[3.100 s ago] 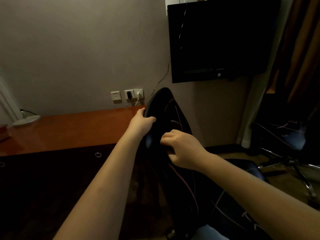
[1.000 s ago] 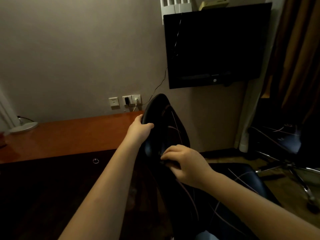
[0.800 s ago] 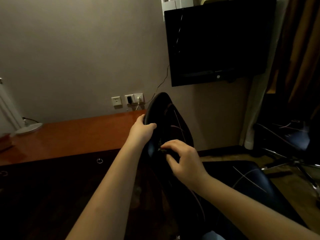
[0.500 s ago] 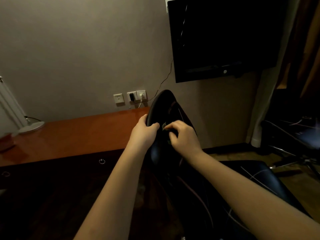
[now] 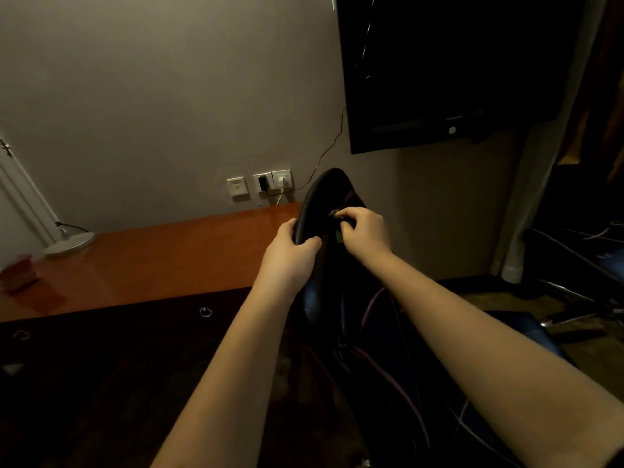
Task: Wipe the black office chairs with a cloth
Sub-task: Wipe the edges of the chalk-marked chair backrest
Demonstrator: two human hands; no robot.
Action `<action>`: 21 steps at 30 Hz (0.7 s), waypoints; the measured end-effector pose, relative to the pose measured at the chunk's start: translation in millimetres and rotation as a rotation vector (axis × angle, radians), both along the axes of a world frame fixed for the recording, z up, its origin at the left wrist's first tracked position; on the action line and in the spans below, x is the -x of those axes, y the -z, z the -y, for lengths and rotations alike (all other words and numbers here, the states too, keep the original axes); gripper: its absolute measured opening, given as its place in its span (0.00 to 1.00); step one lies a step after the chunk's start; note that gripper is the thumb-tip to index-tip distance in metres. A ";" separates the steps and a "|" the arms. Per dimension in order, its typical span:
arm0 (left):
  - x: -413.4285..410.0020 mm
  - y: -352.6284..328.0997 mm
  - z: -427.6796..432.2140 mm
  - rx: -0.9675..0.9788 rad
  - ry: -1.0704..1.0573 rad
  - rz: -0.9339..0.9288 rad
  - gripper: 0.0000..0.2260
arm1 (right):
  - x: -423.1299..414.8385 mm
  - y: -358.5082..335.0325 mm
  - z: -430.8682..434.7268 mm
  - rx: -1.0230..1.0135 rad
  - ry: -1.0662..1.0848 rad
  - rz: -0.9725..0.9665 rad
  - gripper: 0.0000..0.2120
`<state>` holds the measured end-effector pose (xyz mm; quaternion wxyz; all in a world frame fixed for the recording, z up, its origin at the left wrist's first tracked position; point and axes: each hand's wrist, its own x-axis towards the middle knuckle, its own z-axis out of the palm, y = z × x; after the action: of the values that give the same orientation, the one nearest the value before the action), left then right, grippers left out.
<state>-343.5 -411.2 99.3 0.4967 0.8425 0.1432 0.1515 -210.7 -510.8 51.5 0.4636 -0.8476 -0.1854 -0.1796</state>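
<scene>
Chair [image 5: 324, 197]: black, just right of the desk [image 5: 152, 258].
Left hand [image 5: 290, 255]: grips the chair's top edge.
Right hand [image 5: 364, 234]: fingers curled round a dark cloth [image 5: 334, 215], pressed to the upper back.
Progress: apparently mid-backrest; the seat and the second chair [image 5: 587, 261], farther right of the desk, likely remain.
</scene>
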 end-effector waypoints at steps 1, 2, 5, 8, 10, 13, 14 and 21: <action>0.7 -0.3 0.6 -0.007 -0.002 0.005 0.23 | 5.3 0.1 2.4 -0.015 -0.018 -0.013 0.12; 0.7 -0.4 0.7 -0.005 -0.005 0.009 0.22 | 11.8 0.3 4.6 -0.029 -0.036 -0.022 0.12; 1.0 -1.8 0.5 0.002 -0.013 0.013 0.21 | 39.2 3.1 12.8 -0.068 -0.113 -0.008 0.11; 1.5 -3.1 -0.2 -0.011 -0.013 -0.001 0.22 | 72.5 10.3 22.8 -0.149 -0.207 0.004 0.11; 2.7 -3.7 -0.6 -0.027 -0.014 -0.014 0.22 | 97.6 15.7 28.9 -0.189 -0.254 0.017 0.11; 5.3 -3.9 0.9 -0.049 -0.028 -0.016 0.22 | 136.2 23.0 37.5 -0.222 -0.302 0.051 0.14; 5.3 -3.1 1.5 -0.053 -0.029 -0.012 0.22 | 147.2 26.1 40.0 -0.224 -0.312 0.082 0.15; 2.4 -1.0 2.7 -0.127 -0.034 -0.001 0.21 | 194.9 42.3 49.0 -0.224 -0.354 0.302 0.15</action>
<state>-345.9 -413.9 100.4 0.4392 0.8700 0.1479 0.1684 -405.6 -559.8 9.1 0.5459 -0.7088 -0.3770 -0.2397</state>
